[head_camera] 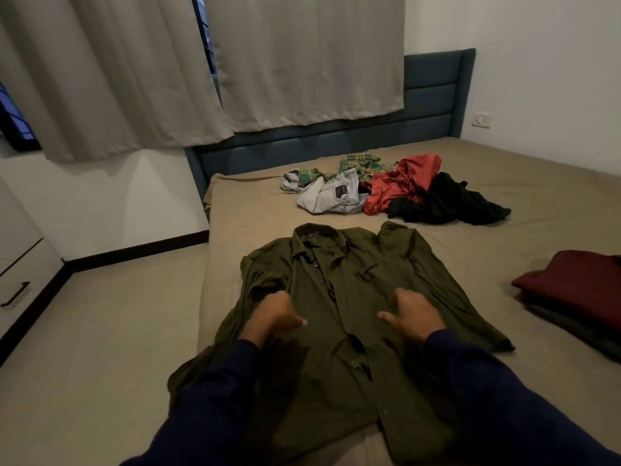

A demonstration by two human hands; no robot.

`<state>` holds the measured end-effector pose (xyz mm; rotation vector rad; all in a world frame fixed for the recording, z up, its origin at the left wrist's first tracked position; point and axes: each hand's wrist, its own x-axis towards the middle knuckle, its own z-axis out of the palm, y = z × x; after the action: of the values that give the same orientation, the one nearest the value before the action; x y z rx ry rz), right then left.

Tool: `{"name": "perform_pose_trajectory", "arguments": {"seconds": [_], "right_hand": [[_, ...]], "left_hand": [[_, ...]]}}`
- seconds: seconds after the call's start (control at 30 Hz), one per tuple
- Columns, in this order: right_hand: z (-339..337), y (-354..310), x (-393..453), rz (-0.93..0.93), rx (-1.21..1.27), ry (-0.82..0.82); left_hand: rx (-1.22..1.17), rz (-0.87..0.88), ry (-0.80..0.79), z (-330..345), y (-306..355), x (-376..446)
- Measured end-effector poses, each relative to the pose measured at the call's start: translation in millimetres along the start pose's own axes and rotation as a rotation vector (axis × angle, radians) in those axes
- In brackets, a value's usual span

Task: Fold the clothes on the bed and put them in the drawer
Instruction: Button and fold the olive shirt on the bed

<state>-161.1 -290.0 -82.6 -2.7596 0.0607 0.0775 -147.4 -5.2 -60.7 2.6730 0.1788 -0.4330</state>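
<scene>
An olive green button shirt (339, 297) lies spread front-up on the bed (524, 183), collar pointing away from me. My left hand (277, 312) rests on the shirt's left side with fingers curled into the fabric. My right hand (411, 314) lies on the shirt's right chest, fingers bent down and thumb out. Farther back sits a heap of unfolded clothes: a grey garment (331, 196), a green plaid one (364, 164), a red one (400, 183) and a black one (447, 201). A folded maroon garment (578, 284) tops a small stack at the right.
A drawer unit (16, 280) with a dark handle stands at the far left, its drawers closed. Beige floor (100, 331) runs between it and the bed. A blue padded headboard (430, 95) and grey curtains (201, 62) are behind the bed.
</scene>
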Motion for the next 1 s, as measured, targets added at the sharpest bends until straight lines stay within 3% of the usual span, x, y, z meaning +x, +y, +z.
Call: {"name": "perform_pose_trajectory", "arguments": {"seconds": [0.07,0.23,0.43,0.6,0.73,0.87,1.0], "right_hand": [[20,-21,12,-0.044,0.186,0.008],[54,-64,53,-0.097,0.413,0.026],[91,-78,121,-0.029,0.386,0.046],[105,-70,156,0.047,0.426,0.087],[105,-60,172,0.157,0.706,0.031],[91,-56,176,0.301,1.151,-0.096],[78,-53,168,0.359,1.294,-0.197]], "left_hand": [[-0.190,0.132,0.062,19,20,8],[-0.296,0.235,0.251,54,43,48],[-0.319,0.126,0.405,63,50,113],[-0.250,-0.075,0.413,66,43,152],[-0.324,-0.161,0.409,64,47,161],[-0.640,-0.214,0.335,60,51,162],[-0.849,-0.218,0.274,49,55,154]]}}
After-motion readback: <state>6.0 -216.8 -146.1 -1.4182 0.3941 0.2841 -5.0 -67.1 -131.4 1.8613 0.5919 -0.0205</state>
